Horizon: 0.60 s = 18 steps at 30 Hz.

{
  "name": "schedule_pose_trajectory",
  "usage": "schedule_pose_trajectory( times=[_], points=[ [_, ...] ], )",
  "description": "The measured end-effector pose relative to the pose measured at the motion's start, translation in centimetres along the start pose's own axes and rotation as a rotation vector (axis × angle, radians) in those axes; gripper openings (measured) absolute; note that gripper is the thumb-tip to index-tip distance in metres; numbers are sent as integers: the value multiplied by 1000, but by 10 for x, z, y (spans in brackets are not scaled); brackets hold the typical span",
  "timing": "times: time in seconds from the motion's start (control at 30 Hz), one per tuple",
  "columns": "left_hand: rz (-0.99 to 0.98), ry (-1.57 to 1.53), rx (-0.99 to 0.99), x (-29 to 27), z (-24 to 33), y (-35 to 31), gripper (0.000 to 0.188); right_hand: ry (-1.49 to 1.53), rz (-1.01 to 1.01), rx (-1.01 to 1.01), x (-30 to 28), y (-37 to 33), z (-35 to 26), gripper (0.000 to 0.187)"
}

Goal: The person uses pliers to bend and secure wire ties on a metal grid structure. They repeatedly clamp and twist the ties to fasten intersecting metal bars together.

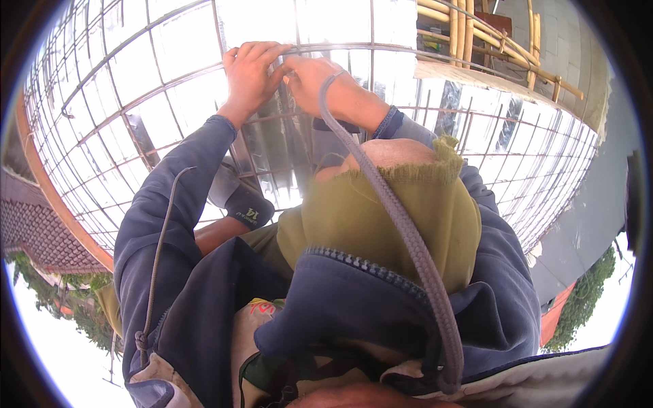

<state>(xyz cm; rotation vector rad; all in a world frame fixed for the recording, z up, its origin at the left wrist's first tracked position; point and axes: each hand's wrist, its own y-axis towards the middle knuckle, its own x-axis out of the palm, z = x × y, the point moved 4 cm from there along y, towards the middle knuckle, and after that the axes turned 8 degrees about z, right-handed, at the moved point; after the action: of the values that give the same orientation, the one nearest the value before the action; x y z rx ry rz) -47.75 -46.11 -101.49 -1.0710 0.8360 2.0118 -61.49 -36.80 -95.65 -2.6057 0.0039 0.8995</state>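
Both hands meet at the top of the view on one bar of the rebar grid [170,102], a large mesh of thin steel rods that bends across the whole upper picture over a bright, glaring surface. Below the hands, the person's dark blue hoodie [204,292] fills the lower frame, its hood bunched under an olive cloth [381,217] that drapes over the middle. A grey braided cord [408,238] runs from the right wrist down across that cloth to the lower edge, and a thinner drawstring [158,258] hangs along the left sleeve. Bamboo poles [490,34] cross the upper right corner, well apart from the hands. The left arm reaches up from the lower left, sleeve stretched nearly straight, and the left hand [250,71] curls its fingers over the bar, gripping it from above. The right hand [316,78] comes in from the right with the wrist bent, its fingers pinched together at the same bar, just beside and touching the left fingertips; whether it holds anything small between them cannot be told. The gripped bar [354,47] runs level across the grid's upper part.
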Motion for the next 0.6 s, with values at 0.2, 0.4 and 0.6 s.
schedule_pose_trajectory(
  times=[0.2, 0.4, 0.6],
  points=[
    [-146, -43, -363, 10, -3, 15, 38, -346, 11, -91, -26, 67, 2, 22],
    [-268, -187, -590, 1, -7, 32, 34, -413, 29, -115, -39, 96, 43, 42],
    [-144, -130, -250, 12, 11, 37, 36, -528, 176, 76, -87, 0, 67, 23]
  ],
)
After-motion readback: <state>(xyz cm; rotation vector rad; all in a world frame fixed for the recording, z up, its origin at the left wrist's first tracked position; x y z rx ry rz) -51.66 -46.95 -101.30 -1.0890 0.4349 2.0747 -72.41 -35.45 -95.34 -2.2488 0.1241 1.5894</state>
